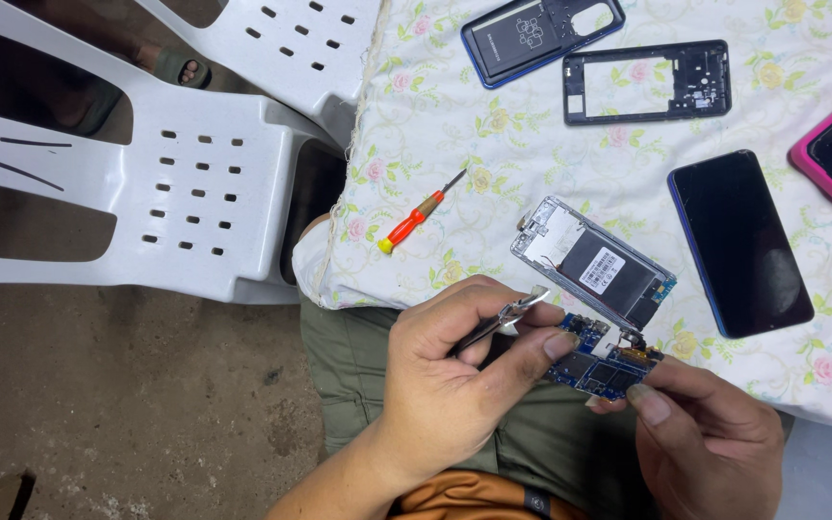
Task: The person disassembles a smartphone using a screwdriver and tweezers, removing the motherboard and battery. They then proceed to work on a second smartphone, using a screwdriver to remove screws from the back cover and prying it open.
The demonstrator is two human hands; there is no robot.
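At the lower centre of the frame, the left hand (pixel 445 385) is closed around a pair of metal tweezers (pixel 507 318), whose tips point toward a blue circuit board (pixel 601 361). The right hand (pixel 710 438), at the lower right, pinches that board by its edge between thumb and fingers. The board sits just below an opened phone body (pixel 594 262) (its battery showing), which lies on the floral tablecloth (pixel 532 125). A red screwdriver (pixel 418 217) lies to the left, well apart. Near the top lie a blue back cover (pixel 536 34) and a black frame (pixel 647 82); a dark phone (pixel 739 241) lies right. 2 white plastic chairs (pixel 195 193) fill the upper left.
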